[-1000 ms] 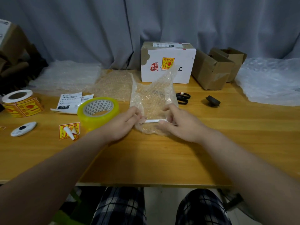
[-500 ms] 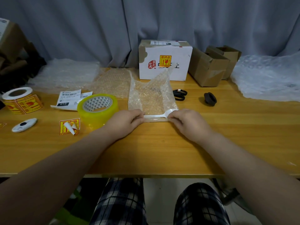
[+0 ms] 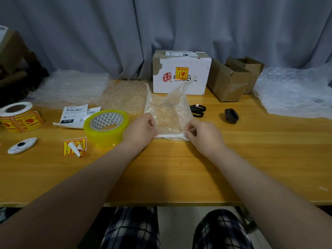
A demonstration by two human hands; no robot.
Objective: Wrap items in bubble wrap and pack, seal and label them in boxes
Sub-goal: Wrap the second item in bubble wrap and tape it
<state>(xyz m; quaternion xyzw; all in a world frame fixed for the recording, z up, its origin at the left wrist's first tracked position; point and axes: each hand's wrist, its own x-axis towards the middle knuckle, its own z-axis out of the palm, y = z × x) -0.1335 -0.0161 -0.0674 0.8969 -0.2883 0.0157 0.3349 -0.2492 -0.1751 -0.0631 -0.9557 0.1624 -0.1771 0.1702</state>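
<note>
Grey curtain point(image 3: 107, 33) as backdrop, wooden desk point(image 3: 251, 159) below it, a white box point(image 3: 181, 83) standing at the far edge. Straight in front of the white box, a sheet of bubble wrap point(image 3: 167, 114) lying on the desk with its far corner curling up; in front and left of the box, a yellow tape roll point(image 3: 106, 126). At the wrap's near corners, left grip point(image 3: 142, 130) and right grip point(image 3: 203, 133), each pinched narrow on the folded edge; black scissors point(image 3: 197, 110) in front and right of the box; inside that fold, a thin white item point(image 3: 170, 136), too covered to identify.
</note>
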